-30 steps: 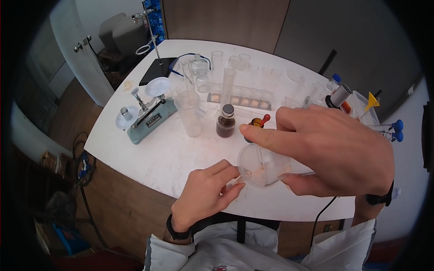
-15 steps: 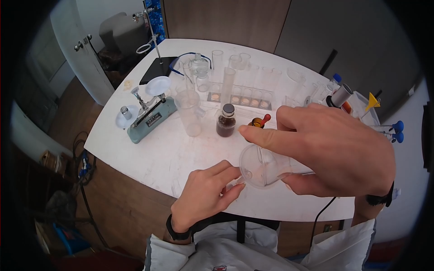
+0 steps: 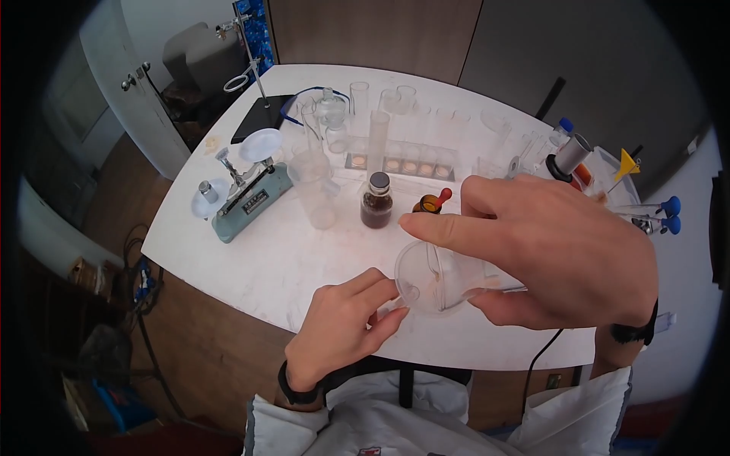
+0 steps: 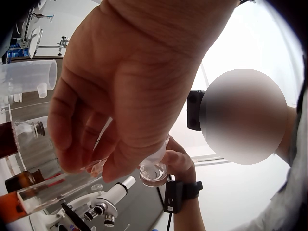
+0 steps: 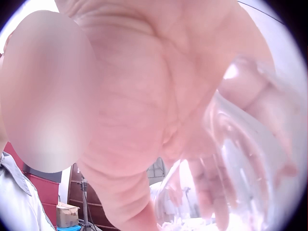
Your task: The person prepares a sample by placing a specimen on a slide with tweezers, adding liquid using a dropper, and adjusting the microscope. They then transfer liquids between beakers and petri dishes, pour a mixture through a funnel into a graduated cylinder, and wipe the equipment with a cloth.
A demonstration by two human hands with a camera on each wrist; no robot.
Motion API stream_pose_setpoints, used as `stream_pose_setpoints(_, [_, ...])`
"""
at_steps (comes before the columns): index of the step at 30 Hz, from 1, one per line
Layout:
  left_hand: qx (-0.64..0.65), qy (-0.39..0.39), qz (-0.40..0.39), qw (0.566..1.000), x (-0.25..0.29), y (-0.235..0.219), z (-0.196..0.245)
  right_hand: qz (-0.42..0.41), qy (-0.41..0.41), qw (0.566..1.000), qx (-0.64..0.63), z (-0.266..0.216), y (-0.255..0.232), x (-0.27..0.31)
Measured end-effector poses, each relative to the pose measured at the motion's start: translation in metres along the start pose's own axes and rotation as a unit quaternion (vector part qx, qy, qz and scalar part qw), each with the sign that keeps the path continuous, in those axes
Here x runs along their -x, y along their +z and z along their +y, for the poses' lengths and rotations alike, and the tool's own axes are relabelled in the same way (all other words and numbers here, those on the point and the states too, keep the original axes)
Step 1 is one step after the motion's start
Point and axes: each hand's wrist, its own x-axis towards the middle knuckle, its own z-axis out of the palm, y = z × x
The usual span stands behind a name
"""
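Note:
My right hand grips a clear vessel, its round end facing the left hand. Clear walls of the vessel curve beside the palm of the right hand in the right wrist view. My left hand has thumb and fingers pinched together at the vessel's left edge, round something clear and thin. In the left wrist view, a clear tube with orange liquid at its far end reaches the curled fingers of the left hand; the fingers partly hide its near end.
Beyond the hands on the white table stand a dark bottle, an amber bottle with red dropper, a plastic cup and a balance. Glassware and a rack stand farther back; a ring stand is back left.
The head view has shifted slightly, moving the table items a little left in the picture. Both hands keep their grips, with no clear movement between them.

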Motion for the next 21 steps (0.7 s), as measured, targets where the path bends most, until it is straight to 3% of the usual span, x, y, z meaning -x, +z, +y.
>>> stream_pose_setpoints(7, [-0.001,-0.057,-0.005,0.998,0.003,-0.010,-0.003,0.204,-0.054,0.968,-0.136,0.032,0.014,0.017])
stream_pose_setpoints(10, [-0.002,-0.061,0.015,0.998,0.008,-0.015,-0.014,0.260,0.012,0.940,-0.221,0.032,0.037,0.021])
stream_pose_setpoints(15, [0.015,-0.104,0.052,0.993,0.010,-0.026,-0.010,0.270,0.062,0.934,-0.226,0.031,0.079,0.014])
stream_pose_setpoints(19, [0.010,-0.117,0.055,0.991,0.006,-0.032,-0.003,0.194,0.134,0.940,-0.248,0.032,0.108,-0.003])
stream_pose_setpoints(21, [0.007,-0.114,0.056,0.992,0.005,-0.033,-0.001,0.194,0.119,0.937,-0.267,0.038,0.124,-0.014])
